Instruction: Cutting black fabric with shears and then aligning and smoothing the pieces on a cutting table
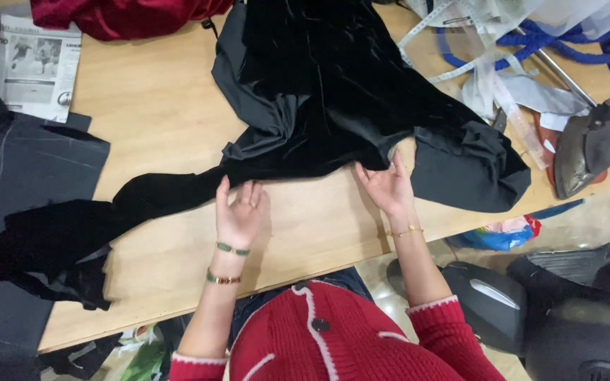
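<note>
**Two hands at the edge of black velvet**

Both hands lie spread, pinching nothing. Her left hand (240,212) rests palm down on the table (164,113), fingers splayed, its fingertips touching the lower edge of the velvet (333,92). Her right hand (388,187) is open too, fingers fanned, pressing on the same edge where a small gap in the cloth shows the wood beneath.

That velvet is a big black piece sprawled across the middle of the table, bunched and folded at the centre, with one long tail running down to the left and a heaped lump to the right of the right hand. A duller black lining shows in the folds.

Bracelets sit on both wrists, and red knitted sleeves with pale trim are pushed up the forearms.

Further out, a dark grey cloth (22,176) lies flat at the left, with a newspaper (37,67) above it. Red fabric (125,15) is piled at the top edge. To the right are white tape measures (488,77), blue cord (531,39) and an iron (587,144) tipped on its side. Beyond the table's edge, a black chair (573,310) stands on the floor.
</note>
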